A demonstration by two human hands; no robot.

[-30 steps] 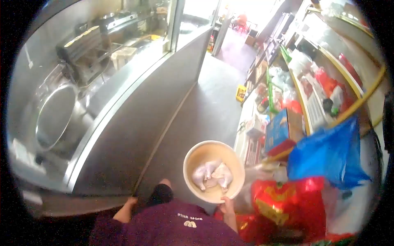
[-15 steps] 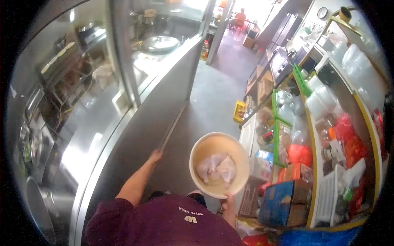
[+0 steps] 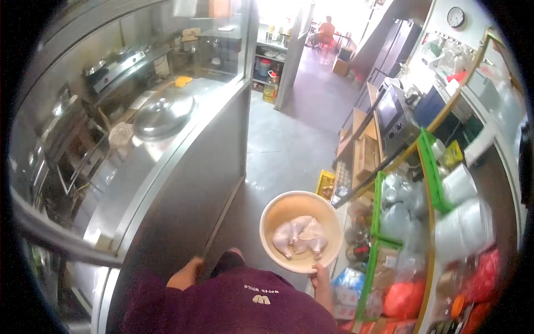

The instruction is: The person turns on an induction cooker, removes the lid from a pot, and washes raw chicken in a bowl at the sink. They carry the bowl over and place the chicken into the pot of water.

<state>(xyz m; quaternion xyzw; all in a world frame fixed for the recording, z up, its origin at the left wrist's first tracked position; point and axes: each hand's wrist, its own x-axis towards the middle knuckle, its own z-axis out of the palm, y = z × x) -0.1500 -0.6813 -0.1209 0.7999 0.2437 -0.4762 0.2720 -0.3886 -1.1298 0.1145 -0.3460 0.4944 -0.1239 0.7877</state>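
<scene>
"What's in that pale basin (image 3: 278, 214)?"

"Raw chicken pieces (image 3: 300, 235), bunched together on its bottom, well inside the rim."

"Who has hold of it?"

"The right hand (image 3: 321, 280), at the basin's near edge. Its fingers are closed on the rim, on the side facing the purple shirt (image 3: 233, 306)."

"And the left hand (image 3: 188, 271)?"

"Down to the left of the basin and apart from it, near the grey partition (image 3: 194, 206). I can't tell from here whether those fingers are curled or spread."

"How much room is there around the basin?"

"There's floor (image 3: 272, 158) between its left edge and the partition. Beyond the far rim the floor runs on open, with an oil bottle (image 3: 270, 91) well ahead and a seated person (image 3: 326, 29) farther still."

"And to the right of it?"

"Tighter. A rack (image 3: 431, 239) runs along that side of the basin, a green basket (image 3: 377, 203) on it. A yellow crate (image 3: 324, 181) sits just past the basin's far right edge; whether the rim touches anything there, I can't tell."
</scene>
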